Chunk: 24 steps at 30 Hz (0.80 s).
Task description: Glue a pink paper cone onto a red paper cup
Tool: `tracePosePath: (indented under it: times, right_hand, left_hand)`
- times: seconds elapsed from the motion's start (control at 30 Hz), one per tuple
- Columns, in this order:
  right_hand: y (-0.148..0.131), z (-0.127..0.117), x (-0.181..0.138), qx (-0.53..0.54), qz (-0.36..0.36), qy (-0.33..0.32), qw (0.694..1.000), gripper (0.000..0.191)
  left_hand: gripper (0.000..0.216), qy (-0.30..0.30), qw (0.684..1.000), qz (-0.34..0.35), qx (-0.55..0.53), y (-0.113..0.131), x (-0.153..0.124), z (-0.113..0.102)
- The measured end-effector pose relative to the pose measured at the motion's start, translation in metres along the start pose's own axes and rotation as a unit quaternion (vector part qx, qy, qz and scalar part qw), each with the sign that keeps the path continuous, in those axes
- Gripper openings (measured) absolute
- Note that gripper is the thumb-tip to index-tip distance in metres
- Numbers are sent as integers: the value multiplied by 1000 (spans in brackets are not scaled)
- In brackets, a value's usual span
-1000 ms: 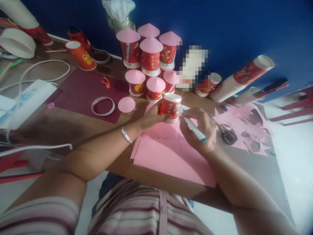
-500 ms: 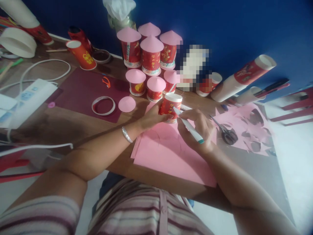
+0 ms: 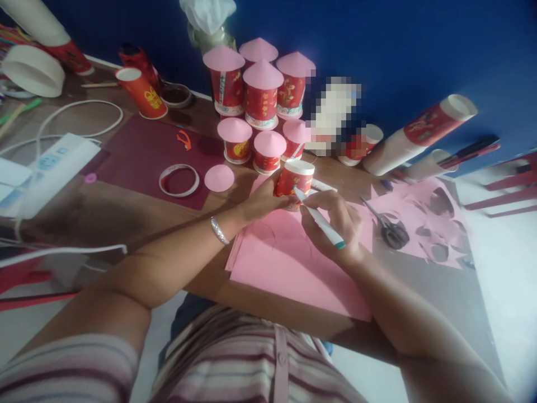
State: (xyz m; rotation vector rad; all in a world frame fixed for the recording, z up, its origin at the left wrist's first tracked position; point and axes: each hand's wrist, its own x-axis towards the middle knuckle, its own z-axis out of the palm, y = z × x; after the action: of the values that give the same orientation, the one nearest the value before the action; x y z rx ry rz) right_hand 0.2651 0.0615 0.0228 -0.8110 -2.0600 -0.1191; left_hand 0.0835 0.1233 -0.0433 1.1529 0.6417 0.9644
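My left hand (image 3: 262, 200) is closed round a small red paper cup (image 3: 295, 178) that stands upside down on a sheet of pink paper (image 3: 289, 263). My right hand (image 3: 335, 224) grips a white pen with a green end (image 3: 321, 221), its tip at the foot of the cup on the near right side. A faint drawn circle shows on the pink paper just in front of the cup. A silver bracelet sits on my left wrist.
Behind the cup stand several red cups with pink cone lids (image 3: 260, 95). A pink paper disc (image 3: 218, 177) and a tape ring (image 3: 179, 180) lie on dark red paper (image 3: 138, 157). Scissors (image 3: 388, 229) rest on pink offcuts at right. A power strip (image 3: 50, 168) lies at left.
My right hand has slid the pen leftward round the base of the cup, towards me. The left hand keeps the cup in place.
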Motion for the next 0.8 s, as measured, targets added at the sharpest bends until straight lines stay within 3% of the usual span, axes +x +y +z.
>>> tracePosePath:
  times: [0.47,0.8]
  right_hand:
    - [-1,1,-3,3,6,-6,1000,15]
    - [4,-5,1,-25,3,33,999,19]
  left_hand:
    - [85,12,1000,-1,22,2,-1,1]
    - [75,21,999,9,47,12,-1,6]
